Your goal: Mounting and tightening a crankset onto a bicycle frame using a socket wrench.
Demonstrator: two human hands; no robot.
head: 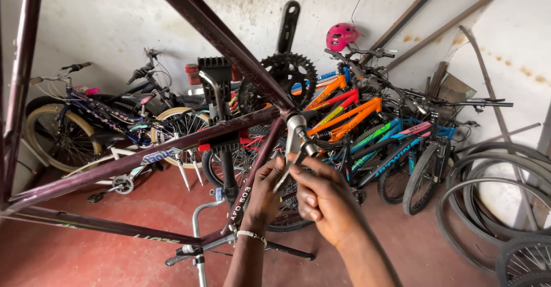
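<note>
Head view: both hands' grips pinch a silver crank arm [295, 143] above red floor [86, 252], white walls [115, 17].

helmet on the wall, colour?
Pink: the helmet hangs above the parked bikes, clearest in the head view.

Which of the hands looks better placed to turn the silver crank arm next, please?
Probably the right hand: its fingers already pinch the silver crank arm near its lower end, below the bottom bracket of the dark purple bicycle frame. The left hand sits behind, seemingly steadying.
</note>
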